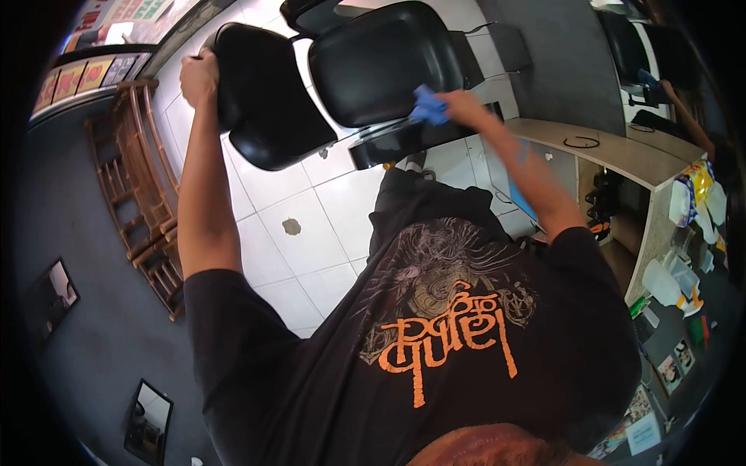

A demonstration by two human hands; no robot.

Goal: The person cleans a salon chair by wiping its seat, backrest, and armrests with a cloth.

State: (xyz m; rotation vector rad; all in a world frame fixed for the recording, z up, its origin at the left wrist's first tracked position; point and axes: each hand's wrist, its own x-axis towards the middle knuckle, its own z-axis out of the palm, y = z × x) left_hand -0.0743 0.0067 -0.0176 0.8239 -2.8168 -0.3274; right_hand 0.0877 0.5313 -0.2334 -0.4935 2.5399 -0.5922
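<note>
My left hand is closed over the outer edge of a black padded chair backrest, at the upper left. In my right hand is a crumpled blue cloth. The cloth lies against the near right side of the black chair seat, close to the glossy black armrest. Backrest, seat and armrest look like parts of one salon-style chair. My right fingers are partly hidden behind the cloth.
A wooden bench stands along the left wall. To the right is a counter with a black cable on it and shelves below. A mirror reflects my arm. Bottles and packets crowd the far right. White floor tiles lie below.
</note>
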